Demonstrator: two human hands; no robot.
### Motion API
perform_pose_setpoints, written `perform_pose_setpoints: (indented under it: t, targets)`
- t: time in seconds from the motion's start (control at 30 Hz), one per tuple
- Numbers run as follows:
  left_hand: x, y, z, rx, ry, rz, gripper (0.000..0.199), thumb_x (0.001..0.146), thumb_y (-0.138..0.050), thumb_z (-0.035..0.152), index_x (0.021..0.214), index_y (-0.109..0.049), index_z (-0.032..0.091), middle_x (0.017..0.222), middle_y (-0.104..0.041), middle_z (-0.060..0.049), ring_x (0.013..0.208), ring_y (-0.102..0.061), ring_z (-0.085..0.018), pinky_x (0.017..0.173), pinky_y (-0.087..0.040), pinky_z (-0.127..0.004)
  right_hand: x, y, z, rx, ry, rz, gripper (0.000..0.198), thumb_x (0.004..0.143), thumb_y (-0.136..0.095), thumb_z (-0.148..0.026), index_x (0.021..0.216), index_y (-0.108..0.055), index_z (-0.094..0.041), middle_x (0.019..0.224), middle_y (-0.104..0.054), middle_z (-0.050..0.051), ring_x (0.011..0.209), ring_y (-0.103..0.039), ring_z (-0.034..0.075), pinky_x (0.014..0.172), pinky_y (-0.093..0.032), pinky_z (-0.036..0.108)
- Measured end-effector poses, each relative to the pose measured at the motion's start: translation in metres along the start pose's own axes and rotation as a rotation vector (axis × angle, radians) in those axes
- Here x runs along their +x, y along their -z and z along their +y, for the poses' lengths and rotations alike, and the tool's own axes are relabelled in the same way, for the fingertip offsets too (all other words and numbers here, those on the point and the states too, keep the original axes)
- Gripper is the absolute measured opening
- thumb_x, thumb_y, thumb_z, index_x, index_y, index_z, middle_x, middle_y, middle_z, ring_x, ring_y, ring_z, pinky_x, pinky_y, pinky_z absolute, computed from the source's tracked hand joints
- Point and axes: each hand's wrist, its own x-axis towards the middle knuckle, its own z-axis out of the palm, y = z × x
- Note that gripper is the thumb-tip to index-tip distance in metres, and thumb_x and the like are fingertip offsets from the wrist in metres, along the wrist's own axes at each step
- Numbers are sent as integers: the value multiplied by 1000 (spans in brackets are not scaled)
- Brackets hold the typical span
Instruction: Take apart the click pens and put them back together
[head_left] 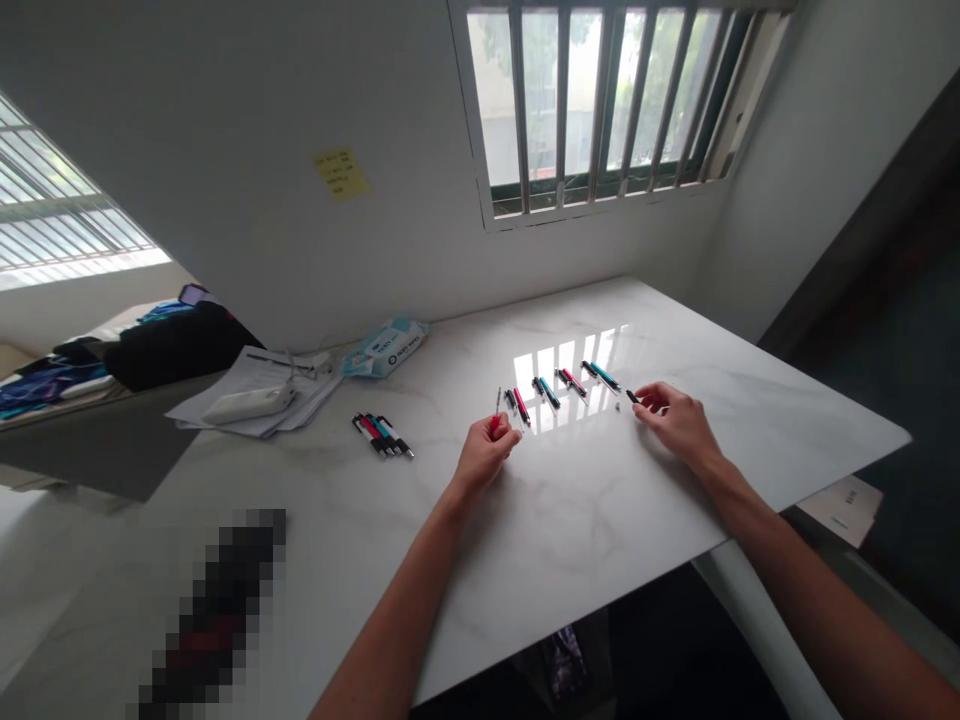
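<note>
My left hand (pixel 484 450) is closed around a red pen barrel (pixel 496 423), and a thin refill (pixel 499 398) sticks up from it. My right hand (pixel 679 422) pinches a small black pen part (pixel 632 397) just above the table, well to the right. Between the hands lies a row of pens taken apart: a red barrel (pixel 521 406), a teal one (pixel 550 393), another red one (pixel 571 381) and another teal one (pixel 604 376), with black parts and thin refills beside them. A tiny grey piece (pixel 618 406) rests near my right fingertips.
Several whole pens (pixel 381 436) lie side by side on the marble-patterned table (pixel 570 530), left of my left hand. Behind them are a blue wipes packet (pixel 386 348) and papers (pixel 259 425) with a white object (pixel 251 402) on top. A barred window is in the wall.
</note>
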Motion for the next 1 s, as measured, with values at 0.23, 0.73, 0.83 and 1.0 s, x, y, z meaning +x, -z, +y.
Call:
perform_pose_setpoints:
  t: [0.23,0.73,0.83,1.0]
  targets:
    - [1,3,1,-1,5,20,45,72,-69,25,69,-24,24,62,-24,9,56,-21,-7,55,-18,-25,-3,-8,-6,-111,31,-103,19,84,-67,-35,98,-72,-24,80,-75,1,67,-66,19,69,-48,33]
    - [-2,-4,-3,18,-10,-3,44,72,-69,26,68,-26,23,62,-27,9,56,-23,-7,55,-19,-26,-6,-7,-6,-126,77,-124,22,83,-65,-35,100,-74,-25,83,-75,2,73,-68,21,74,-50,35]
    - [-2,-5,-2,-4,-12,-3,46,71,-71,26,68,-25,23,62,-27,9,57,-23,-7,55,-19,-25,-6,-6,-5,-111,71,-127,23,83,-67,-37,101,-74,-24,85,-76,3,75,-69,22,76,-51,36]
    - [-4,-7,0,-13,-13,-32,49,73,-74,28,69,-25,23,63,-25,9,57,-21,-7,56,-19,-25,-6,-3,-14,-56,71,-30,24,86,-70,-41,100,-75,-23,91,-77,5,78,-69,23,77,-52,38]
